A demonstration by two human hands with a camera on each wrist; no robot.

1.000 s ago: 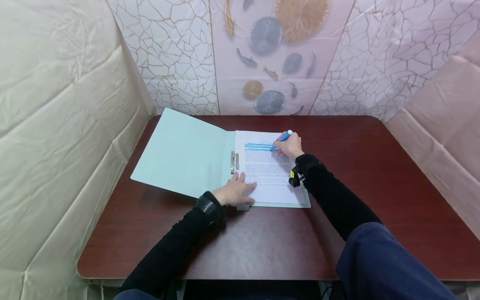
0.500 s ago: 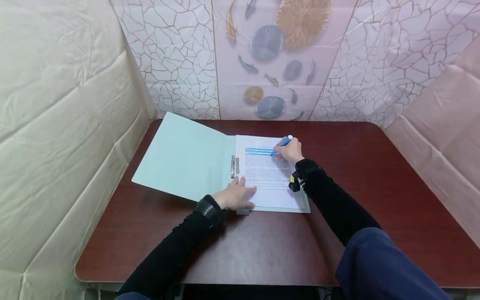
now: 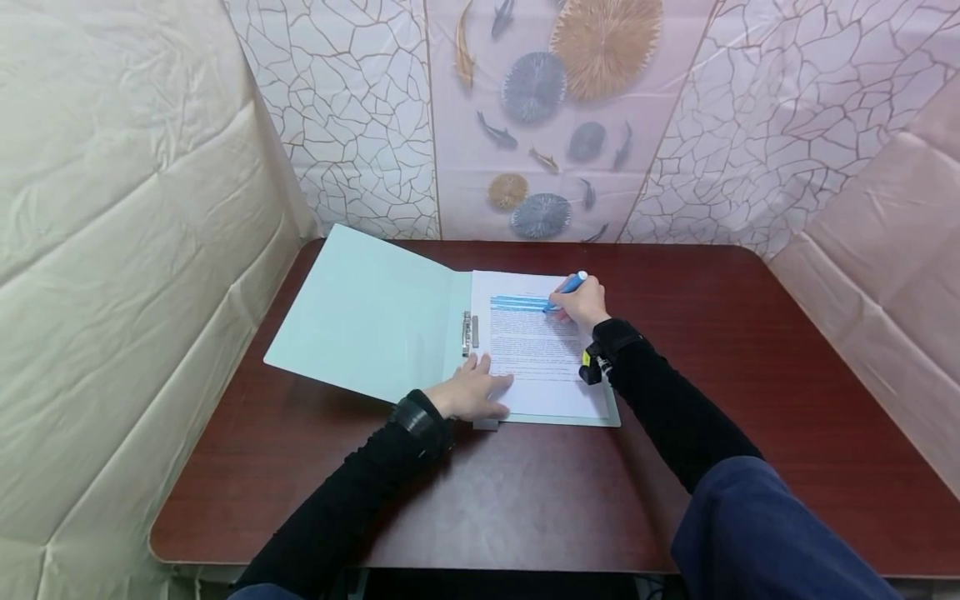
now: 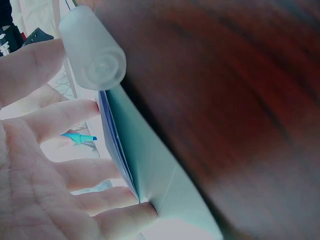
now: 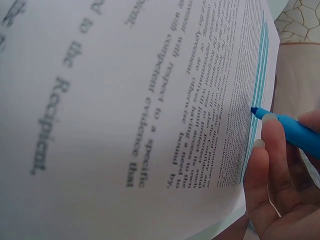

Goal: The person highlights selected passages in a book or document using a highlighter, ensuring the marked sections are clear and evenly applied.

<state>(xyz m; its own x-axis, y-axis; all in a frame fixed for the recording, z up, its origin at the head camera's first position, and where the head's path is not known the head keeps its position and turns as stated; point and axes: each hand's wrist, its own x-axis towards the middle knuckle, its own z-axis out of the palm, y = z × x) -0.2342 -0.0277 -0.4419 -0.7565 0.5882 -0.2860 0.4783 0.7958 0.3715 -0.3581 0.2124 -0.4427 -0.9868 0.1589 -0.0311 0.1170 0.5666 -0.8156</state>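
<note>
"Blue marker point(image 5: 297, 132) and folder point(image 3: 367, 321), how do they lie?"

"From the left: the folder's cover spreads out left of the left hand point(image 3: 471, 393); its fingers fan over the page's point(image 3: 536, 354) lower left corner."

"And further right?"

"Blue lines point(image 3: 516, 302), then the right hand point(image 3: 585, 305), fingers pinching the marker, its tip down-left of them at those lines."

Printed page point(image 5: 112, 127): "to the Recipient,"; "respect to a specific"; "competent evidence that"; "bound by"

Folder point(image 3: 360, 317) on table point(image 3: 750, 375), clip point(image 3: 466, 333) left of paper point(image 3: 540, 396), marker point(image 5: 295, 132) over paper's upper half, backdrop point(image 3: 555, 150) behind table
</note>
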